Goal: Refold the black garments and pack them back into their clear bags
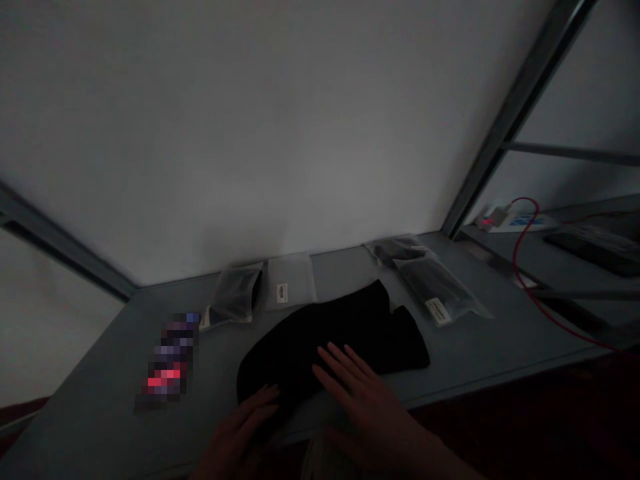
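Observation:
A black cloth piece, rounded at its left end and notched at its right, lies flat near the front edge of the grey shelf. It resembles a balaclava, but the dim light hides its details. My right hand rests on its lower middle, fingers stretched out flat. At its lower left edge, the fingers of my left hand lie extended on the fabric; the thumb is hard to make out. Neither hand grips the cloth.
Behind the cloth lie a clear bag with dark contents, a flat labelled bag and more bags at right. A pixelated object is at left. Metal posts frame the shelf; a red cable hangs at right.

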Demonstrator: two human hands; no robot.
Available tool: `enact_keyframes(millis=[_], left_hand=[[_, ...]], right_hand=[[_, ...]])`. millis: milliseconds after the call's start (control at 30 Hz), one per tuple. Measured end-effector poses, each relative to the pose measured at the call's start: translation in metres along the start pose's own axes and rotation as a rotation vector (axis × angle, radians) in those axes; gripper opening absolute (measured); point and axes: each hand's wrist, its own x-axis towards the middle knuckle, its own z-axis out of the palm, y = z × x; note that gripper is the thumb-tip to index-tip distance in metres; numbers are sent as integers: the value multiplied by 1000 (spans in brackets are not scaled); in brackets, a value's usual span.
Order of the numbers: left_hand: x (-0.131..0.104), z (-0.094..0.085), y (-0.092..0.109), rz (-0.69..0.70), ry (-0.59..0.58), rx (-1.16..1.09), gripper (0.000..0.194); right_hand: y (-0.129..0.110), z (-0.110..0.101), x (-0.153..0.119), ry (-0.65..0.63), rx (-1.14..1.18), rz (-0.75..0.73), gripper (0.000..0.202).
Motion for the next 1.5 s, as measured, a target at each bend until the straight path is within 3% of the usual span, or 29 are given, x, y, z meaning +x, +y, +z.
enact_keyframes(millis=[200, 333, 500, 600, 733, 800, 867, 967, 1100, 1200, 1300, 1400, 1500], left_hand=[[33, -9, 8, -370, 66, -55, 27], [50, -3, 14, -487, 91, -4, 24], [54, 8, 18, -582, 142, 132, 28], [52, 6, 19, -546, 235, 132, 32], [59, -5, 32, -454, 300, 117, 26], [69, -9, 44, -386, 321, 117, 20], [86, -8, 54, -330, 295, 113, 13], [118, -2, 54, -384, 190, 159, 19], [154, 5, 31, -468, -43, 125, 41], [165, 4, 14, -425, -218, 97, 35], [162, 0, 9, -261, -265, 87, 28], [148, 3, 12, -82, -243, 194, 29], [130, 10, 15, 138, -234, 348, 28]], right_hand=[[2, 4, 7, -64, 74, 87, 75], [2, 5, 0, -75, 79, 77, 70], [0, -4, -7, -93, 159, 44, 77], [13, -19, -7, -5, 189, 61, 64], [63, -43, 5, 264, -1, 168, 48], [93, -53, 16, 204, -82, 221, 50], [118, -61, 28, 33, -156, 228, 63], [138, -72, 47, -156, -212, 260, 82], [142, -81, 73, -302, -306, 270, 87], [140, -87, 86, -375, -369, 307, 72], [136, -92, 84, -352, -411, 306, 56], [128, -89, 65, -248, -413, 184, 33], [121, -76, 38, -182, -461, 51, 31]])
